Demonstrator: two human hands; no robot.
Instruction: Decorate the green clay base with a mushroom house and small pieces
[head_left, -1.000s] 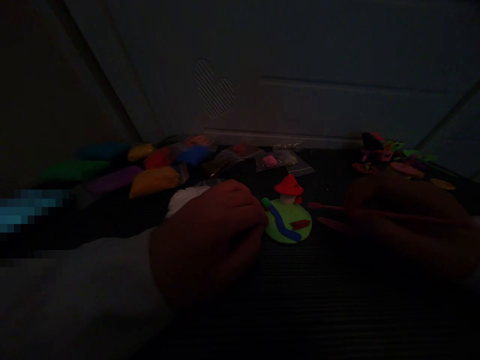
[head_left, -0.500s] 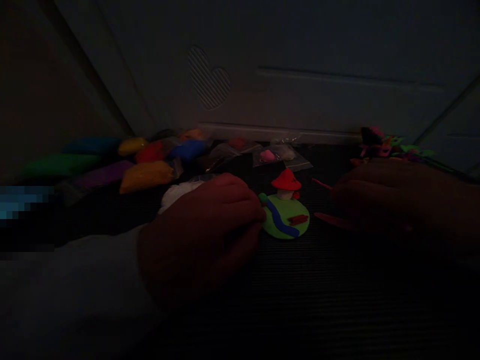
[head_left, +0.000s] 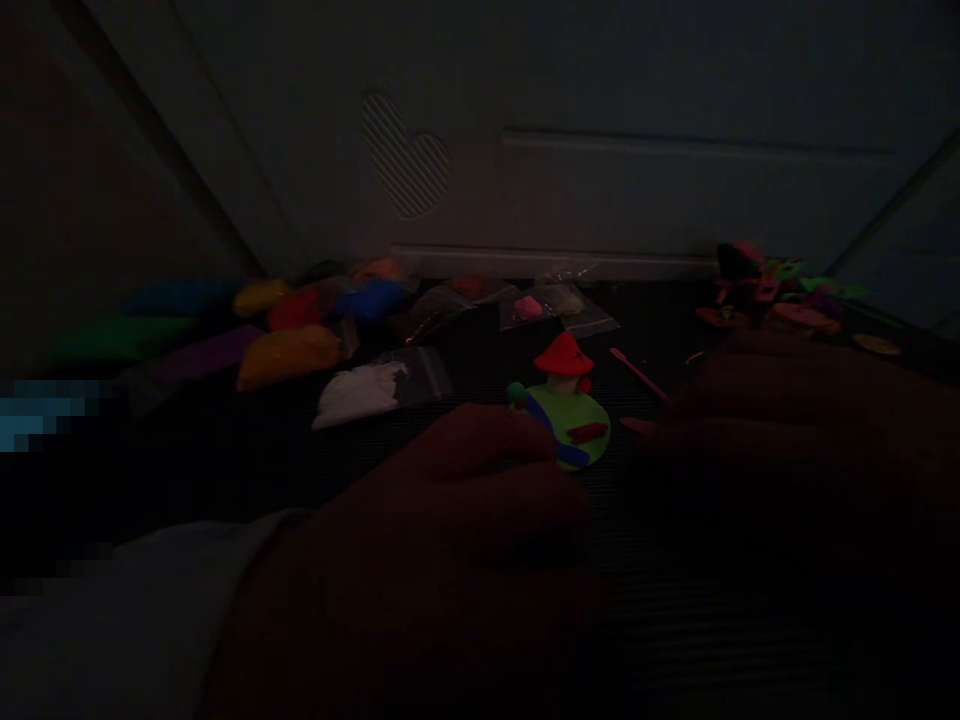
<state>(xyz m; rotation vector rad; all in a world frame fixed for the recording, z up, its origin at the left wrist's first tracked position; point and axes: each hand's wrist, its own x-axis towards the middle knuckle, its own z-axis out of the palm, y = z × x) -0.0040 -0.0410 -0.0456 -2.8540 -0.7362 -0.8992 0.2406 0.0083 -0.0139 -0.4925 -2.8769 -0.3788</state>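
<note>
The scene is very dark. A round green clay base (head_left: 592, 412) carries a clay mushroom with a red cap (head_left: 563, 356), a blue strip (head_left: 574, 455), a dark red piece (head_left: 588, 433) and a small green ball (head_left: 516, 393). My left hand (head_left: 450, 520) is at the base's near left edge, loosely curled with fingers apart, covering part of it. To the right, my right hand (head_left: 795, 420) is low over a pink tool (head_left: 637, 427), whose tip shows by the fingers; whether they grip it is lost in shadow. Another thin pink tool (head_left: 641, 375) lies just beyond.
A bag of white clay (head_left: 364, 390) lies left of the base. Colored clay packs, including an orange one (head_left: 289, 357), stretch along the left. A small bag with pink clay (head_left: 528, 307) lies behind. Colorful clay pieces (head_left: 802, 318) cluster at the back right, before a pale panel (head_left: 637, 200).
My left hand has come nearer and to the right, uncovering the white clay bag and hiding more of the base. My right hand has drawn slightly nearer, uncovering clay pieces behind it.
</note>
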